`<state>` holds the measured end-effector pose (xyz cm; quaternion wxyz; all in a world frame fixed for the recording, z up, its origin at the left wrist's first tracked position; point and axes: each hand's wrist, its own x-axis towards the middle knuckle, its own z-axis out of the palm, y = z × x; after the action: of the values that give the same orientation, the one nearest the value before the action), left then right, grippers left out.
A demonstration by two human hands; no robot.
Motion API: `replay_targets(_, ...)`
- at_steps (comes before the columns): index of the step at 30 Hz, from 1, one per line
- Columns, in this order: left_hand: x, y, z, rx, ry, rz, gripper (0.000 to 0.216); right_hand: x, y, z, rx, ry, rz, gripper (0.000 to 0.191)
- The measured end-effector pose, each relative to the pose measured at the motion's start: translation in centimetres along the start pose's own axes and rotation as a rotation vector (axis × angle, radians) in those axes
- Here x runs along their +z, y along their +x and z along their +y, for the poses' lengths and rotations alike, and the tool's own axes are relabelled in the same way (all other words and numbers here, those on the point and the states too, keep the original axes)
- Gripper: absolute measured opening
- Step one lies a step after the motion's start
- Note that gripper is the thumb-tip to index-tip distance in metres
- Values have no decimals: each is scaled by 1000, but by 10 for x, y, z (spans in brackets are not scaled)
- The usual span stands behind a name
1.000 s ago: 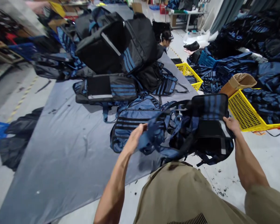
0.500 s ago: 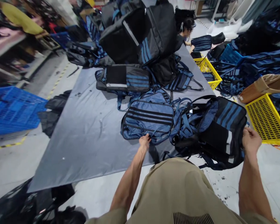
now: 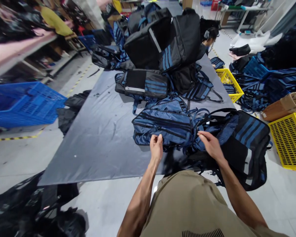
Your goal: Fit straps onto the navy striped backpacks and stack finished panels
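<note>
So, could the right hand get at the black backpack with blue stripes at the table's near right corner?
Probably yes: the right hand is close beside the black backpack, whose blue stripes lie uncovered, and nothing large seems to bar the way.

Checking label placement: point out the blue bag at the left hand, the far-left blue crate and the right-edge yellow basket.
Blue bag (image 3: 164, 123), head view: middle of its striped face.
Blue crate (image 3: 36, 108), head view: side wall.
Yellow basket (image 3: 287, 141), head view: perforated side wall.
</note>
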<state>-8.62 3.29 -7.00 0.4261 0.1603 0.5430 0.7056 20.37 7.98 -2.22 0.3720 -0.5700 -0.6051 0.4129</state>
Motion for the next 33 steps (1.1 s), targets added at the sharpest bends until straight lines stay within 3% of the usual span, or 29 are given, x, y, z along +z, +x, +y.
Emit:
replay_targets(5, 17, -39, 49, 63, -90, -67, 42, 68, -7, -49, -318, -90, -237, 44)
replay_targets(8, 12, -48, 71, 86, -144, -59, 27, 91, -15, -62, -378, -139, -317, 50)
replay_targets(11, 3, -49, 77, 48, -153, -46, 26, 108, -23, -67, -356, -101, -375, 51)
replay_targets(14, -1, -53, 68, -27, -137, -78, 30, 122, -23, -77, -344, 20, -430, 47)
replay_targets(18, 1, -58, 55, -107, -39, -168, 57, 136, -11, -97, -207, 157, -422, 45)
replay_targets(25, 18, -43, 68, 14, 278, -211, 49, 151, 5, -107, -95, 262, -234, 43)
replay_targets(30, 26, -46, 67, 39, 364, -214, 54, 147, 11, -107, -29, 289, -224, 37)
replay_targets(33, 25, -47, 68, 39, 459, -242, 58, 142, 7, -105, 102, 324, -201, 30)
